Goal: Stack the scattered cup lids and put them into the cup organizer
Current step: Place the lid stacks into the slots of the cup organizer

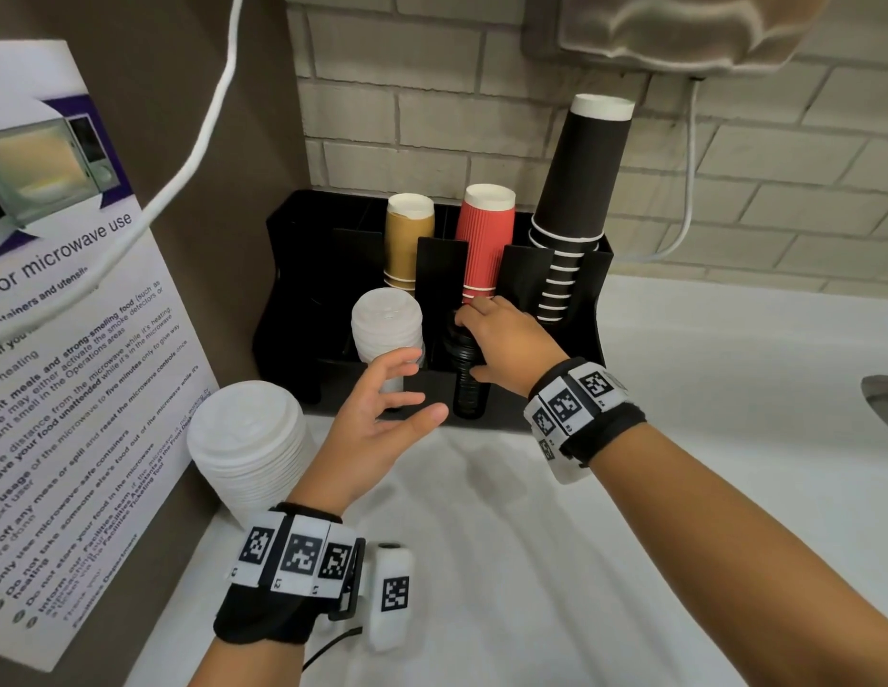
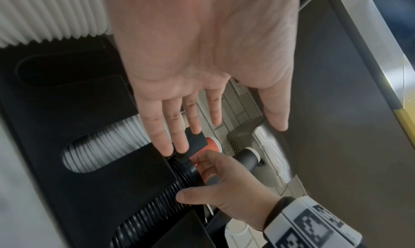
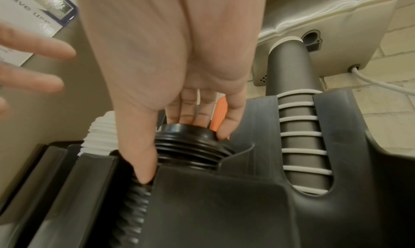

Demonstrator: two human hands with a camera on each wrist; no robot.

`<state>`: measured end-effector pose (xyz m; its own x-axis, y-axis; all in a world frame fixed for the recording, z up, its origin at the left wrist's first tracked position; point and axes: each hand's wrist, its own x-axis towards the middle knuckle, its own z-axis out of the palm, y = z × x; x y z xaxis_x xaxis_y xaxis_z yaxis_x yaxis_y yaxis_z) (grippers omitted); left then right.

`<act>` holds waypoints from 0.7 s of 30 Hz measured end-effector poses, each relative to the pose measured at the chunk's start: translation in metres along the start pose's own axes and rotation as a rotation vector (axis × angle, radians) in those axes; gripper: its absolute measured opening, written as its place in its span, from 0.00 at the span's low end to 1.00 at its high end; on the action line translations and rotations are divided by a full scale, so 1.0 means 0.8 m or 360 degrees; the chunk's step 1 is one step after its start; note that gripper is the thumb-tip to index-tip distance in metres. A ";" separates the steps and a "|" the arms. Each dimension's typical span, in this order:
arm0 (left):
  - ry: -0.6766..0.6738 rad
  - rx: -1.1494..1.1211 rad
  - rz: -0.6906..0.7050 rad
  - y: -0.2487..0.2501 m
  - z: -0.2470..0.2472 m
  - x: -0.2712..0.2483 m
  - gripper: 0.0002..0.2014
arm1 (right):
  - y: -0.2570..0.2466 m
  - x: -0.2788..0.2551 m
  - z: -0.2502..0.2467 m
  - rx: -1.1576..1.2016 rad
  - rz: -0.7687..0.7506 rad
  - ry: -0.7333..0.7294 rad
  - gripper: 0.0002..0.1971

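Here, a black cup organizer point(image 1: 571, 334) against the brick wall, holding three cup stacks: black paper cups point(image 1: 581, 190), red ribbed cups point(image 1: 484, 240), gold cups point(image 1: 407, 235). Left of the organizer, one loose stack of white lids point(image 1: 249, 448) on the counter. In its front slots, two lid stacks: white lids point(image 1: 386, 324) and black lids point(image 1: 467, 384). Right hand point(image 1: 506, 347) reaching over, fingers and thumb curled round the top of the black lids; thumb along the slot edge only in the right wrist view. Left hand point(image 1: 382, 419) in front of the organizer, fingers spread, holding nothing.
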<state>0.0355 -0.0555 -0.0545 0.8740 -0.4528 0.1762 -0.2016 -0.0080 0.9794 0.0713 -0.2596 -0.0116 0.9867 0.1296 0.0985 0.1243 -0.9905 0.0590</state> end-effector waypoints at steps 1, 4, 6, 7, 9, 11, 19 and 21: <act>-0.0002 0.0003 0.0000 0.000 0.000 0.000 0.28 | 0.000 0.000 0.001 -0.0014 -0.0006 0.0001 0.32; -0.0006 0.0011 0.0003 -0.002 -0.001 0.001 0.27 | -0.001 0.000 0.004 -0.0044 -0.0017 0.0008 0.30; 0.0003 0.0016 0.0002 -0.001 -0.001 0.001 0.28 | -0.001 0.000 0.005 -0.0037 -0.0020 0.0022 0.29; 0.0003 0.0018 0.0002 -0.001 -0.001 0.000 0.28 | -0.001 0.000 0.006 -0.0029 -0.0022 0.0026 0.28; -0.0002 0.0019 0.0006 0.000 -0.001 0.000 0.30 | -0.001 0.001 0.006 -0.0017 -0.0024 0.0026 0.27; -0.0006 0.0014 0.0014 0.001 -0.001 -0.001 0.31 | -0.002 0.001 0.006 -0.0011 -0.0024 0.0018 0.27; -0.0012 0.0017 0.0015 0.000 -0.003 -0.003 0.32 | -0.003 -0.001 0.005 -0.0016 -0.0020 0.0003 0.25; -0.0002 0.0037 0.0013 -0.001 -0.003 -0.003 0.31 | -0.003 -0.002 0.007 -0.0010 -0.0023 0.0017 0.25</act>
<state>0.0343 -0.0525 -0.0554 0.8719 -0.4539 0.1840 -0.2190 -0.0253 0.9754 0.0701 -0.2578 -0.0175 0.9836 0.1444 0.1080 0.1378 -0.9882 0.0669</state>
